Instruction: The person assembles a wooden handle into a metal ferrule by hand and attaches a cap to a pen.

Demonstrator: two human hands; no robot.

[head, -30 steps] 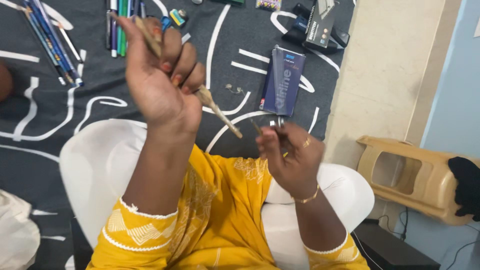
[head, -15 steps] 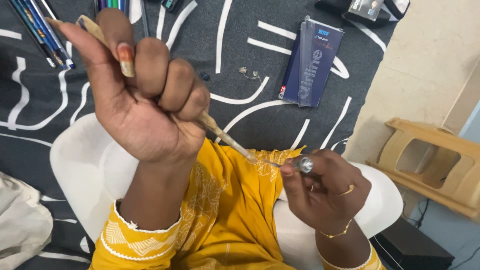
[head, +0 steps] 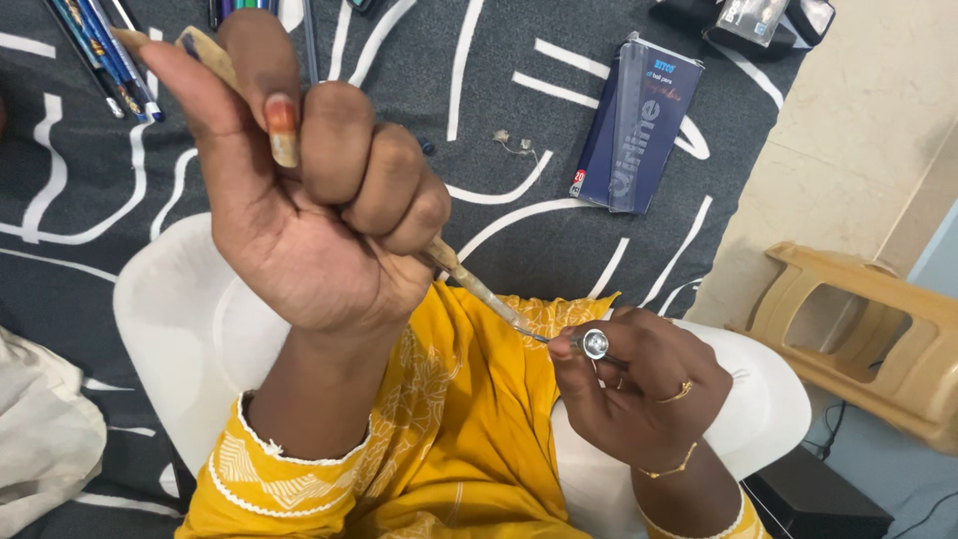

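Left hand [head: 319, 220] clenched tight round the worn wooden-handled tool [head: 469, 281], right hand [head: 639, 384] pinching the small silver round piece [head: 595, 343] at its thin tip above the lap — a slip could jab those fingers [head: 564, 349] or flick the piece away.

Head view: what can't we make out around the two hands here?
- Wooden stick: its middle is hidden inside the left hand.
- Small silver piece: too small to identify; the right hand covers its lower part.
- Stick tip and silver piece: contact is too fine to tell.
- Pens: cut off by the top edge.
- Black case: cut off by the top edge.
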